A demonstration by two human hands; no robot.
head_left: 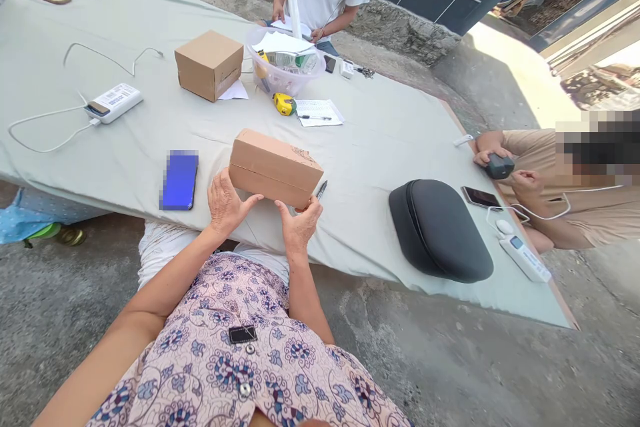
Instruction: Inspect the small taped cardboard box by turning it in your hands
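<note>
In front of me is a small brown cardboard box (pixel 275 170) with a dark printed pattern on its right part. My left hand (pixel 226 201) grips its left end, fingers against the side and thumb stretched along the near lower edge. At the right near corner my right hand (pixel 300 221) holds it, with the fingers partly hidden behind the box. A black pen (pixel 323 189) lies just beyond my right fingertips. To the left of my left hand rests a phone with a blue screen (pixel 181 180).
Farther back on the cloth-covered table (pixel 370 140) are another cardboard box (pixel 207 65), a plastic basket (pixel 287 77), a yellow tape measure (pixel 284 104) and a notepad (pixel 325 112). A black case (pixel 440 230) stands right. Two people sit around the table. Cabled power bank (pixel 115 103) lies left.
</note>
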